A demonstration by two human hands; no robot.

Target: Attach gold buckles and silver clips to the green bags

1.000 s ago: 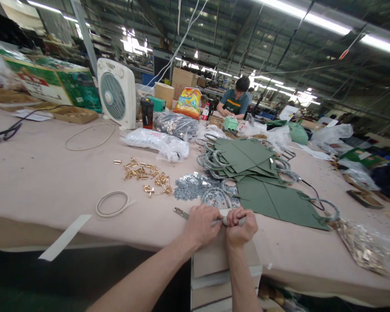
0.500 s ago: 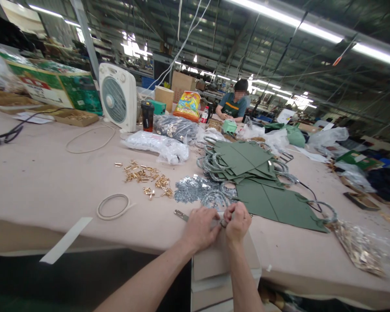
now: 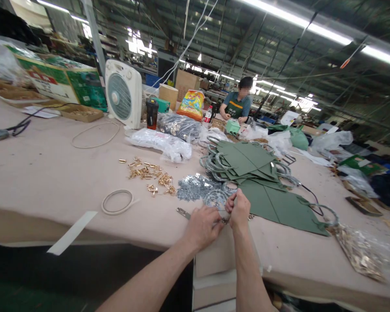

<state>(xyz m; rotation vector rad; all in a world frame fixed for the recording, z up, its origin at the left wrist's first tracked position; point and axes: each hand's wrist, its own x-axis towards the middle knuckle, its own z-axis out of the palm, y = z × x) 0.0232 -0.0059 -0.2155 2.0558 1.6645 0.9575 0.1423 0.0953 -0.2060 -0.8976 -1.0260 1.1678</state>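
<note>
My left hand (image 3: 202,226) rests at the table's front edge with its fingers curled down over a small metal piece (image 3: 225,221), mostly hidden. Just right of it, my right hand (image 3: 238,211) is closed in a pinch; what its fingers hold is too small to make out. A flat metal strip (image 3: 183,212) sticks out to the left from under my left hand. Beyond both hands lie a heap of small silver metal plates (image 3: 195,187) and flat green pieces (image 3: 269,206) with grey cord loops. A pale panel (image 3: 214,255) is under my wrists.
Gold-coloured metal fittings (image 3: 149,171) are scattered left of the plates. A coil of pale cord (image 3: 117,202) and a white strip (image 3: 72,234) lie farther left. At the back stand a fan (image 3: 123,93) and a dark bottle (image 3: 151,113). A co-worker (image 3: 237,104) sits across the table.
My right hand has risen slightly and drawn a little apart from my left hand. A small metal piece now shows beside my right wrist. The view has shifted slightly.
</note>
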